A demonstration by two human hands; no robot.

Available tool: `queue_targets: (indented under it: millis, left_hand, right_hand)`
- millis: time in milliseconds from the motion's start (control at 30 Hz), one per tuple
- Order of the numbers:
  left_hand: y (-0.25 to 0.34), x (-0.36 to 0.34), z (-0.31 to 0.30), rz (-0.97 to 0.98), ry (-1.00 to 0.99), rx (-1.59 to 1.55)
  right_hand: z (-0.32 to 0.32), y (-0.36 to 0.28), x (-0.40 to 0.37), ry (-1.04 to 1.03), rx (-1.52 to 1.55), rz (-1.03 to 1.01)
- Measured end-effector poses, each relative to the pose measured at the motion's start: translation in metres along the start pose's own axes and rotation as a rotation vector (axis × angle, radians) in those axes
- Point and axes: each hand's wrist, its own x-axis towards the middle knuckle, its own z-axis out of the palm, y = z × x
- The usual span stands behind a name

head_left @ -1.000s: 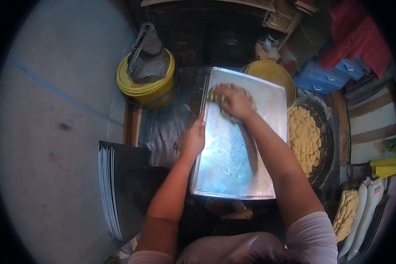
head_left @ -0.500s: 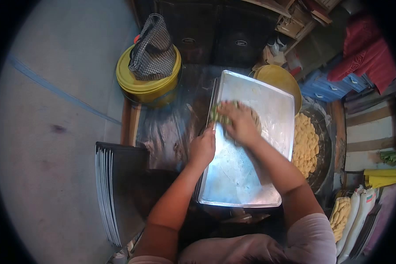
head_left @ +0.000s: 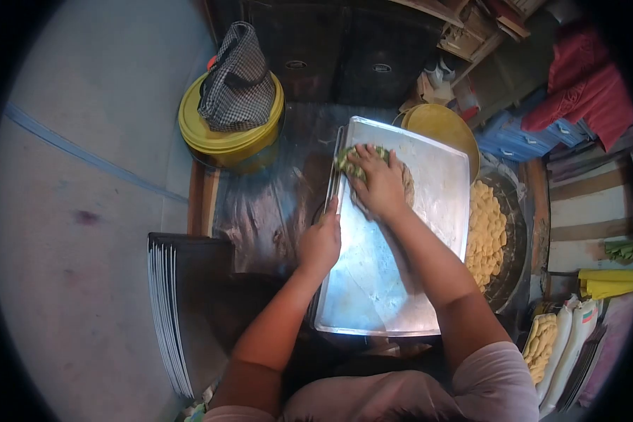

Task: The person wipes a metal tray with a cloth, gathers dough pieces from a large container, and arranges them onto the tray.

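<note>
A shallow metal baking tray (head_left: 394, 281) lies before me, with edges of more trays showing under its left side. At its left edge, my left hand (head_left: 320, 243) is closed round the rim, thumb pointing up along it. On the upper left part of the tray, my right hand (head_left: 381, 184) presses a bunched green patterned cloth (head_left: 359, 156) down, its fingers spread over it. Part of the cloth is hidden under the palm. A brownish patch, perhaps more cloth or a reflection, shows beside the right hand.
A yellow lidded bucket (head_left: 193, 133) with a checkered bag (head_left: 239, 91) on top stands upper left. Several dark trays (head_left: 190, 309) lean by the wall. Right of the tray, a large dark pan (head_left: 517, 232) holds yellowish dough-like pieces (head_left: 487, 228). A round yellow lid (head_left: 446, 133) sits behind.
My right hand and the cloth have shifted slightly up on the tray. The left hand keeps its place on the rim, and the view has moved a little.
</note>
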Motion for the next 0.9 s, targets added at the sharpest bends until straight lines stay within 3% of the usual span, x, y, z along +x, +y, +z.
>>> queue_targets:
  millis: [100, 167, 267, 433, 567, 633, 733, 833, 900]
  left_hand:
    - [0.000, 0.001, -0.001, 0.023, 0.021, 0.035]
    - [-0.001, 0.001, 0.001, 0.031, 0.042, 0.034]
    - [0.004, 0.000, -0.001, -0.003, 0.049, 0.031]
    - [0.012, 0.000, -0.008, -0.066, 0.025, -0.010]
    - [0.007, 0.001, -0.005, -0.019, 0.058, -0.049]
    - [0.010, 0.002, -0.006, 0.039, 0.083, -0.065]
    - [0.013, 0.006, -0.011, -0.074, -0.041, 0.003]
    - [0.006, 0.005, -0.001, 0.035, 0.092, 0.022]
    - [0.004, 0.004, 0.001, 0.058, 0.135, -0.005]
  right_hand:
    - [-0.001, 0.015, 0.053, -0.034, -0.066, 0.093]
    - [0.008, 0.026, 0.077, 0.114, -0.100, 0.179]
    - [0.018, 0.023, 0.078, 0.198, -0.144, 0.146]
    - [-0.005, -0.003, -0.013, 0.012, 0.032, -0.027]
    - [-0.026, 0.025, -0.063, -0.054, 0.052, 0.002]
    - [-0.022, 0.054, -0.056, 0.033, -0.007, 0.114]
    - [-0.020, 0.088, -0.015, 0.147, -0.081, 0.322]
    - [-0.018, 0.083, 0.008, 0.222, -0.103, 0.432]
    - [-0.018, 0.069, -0.003, 0.188, -0.063, 0.386]
